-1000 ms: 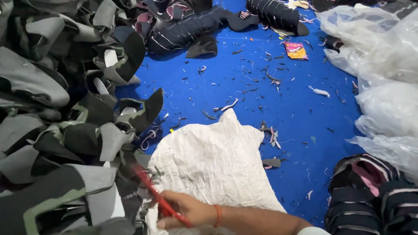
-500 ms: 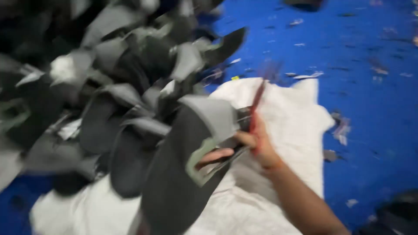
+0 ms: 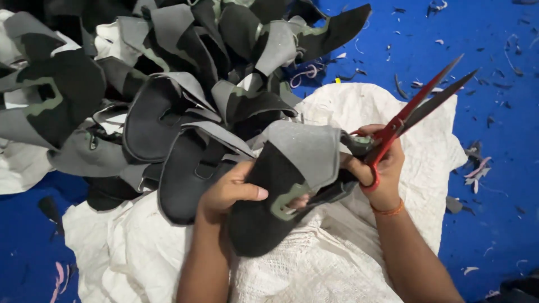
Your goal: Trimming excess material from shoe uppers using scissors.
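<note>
A black and grey shoe upper is gripped by the left hand over the white sack, while red-handled scissors (blades apart) are clasped in the right hand, so fingers underneath could be nicked if the piece slips.

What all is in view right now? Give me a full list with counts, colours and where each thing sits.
fabric piece: one, black and grey with a green edge, held in both hands at centre
pile of fabric pieces: too many to count, black, grey and green, upper left
scissors: one pair, red handles, dark blades apart, pointing up and right
white sack: one, woven, spread under the hands
blue floor: right side and lower left, strewn with small scraps
scraps: many, pink, grey and white, scattered on the floor
wrist band: one, orange, right wrist
left hand: grips the fabric piece
right hand: holds the scissors and touches the fabric piece
</note>
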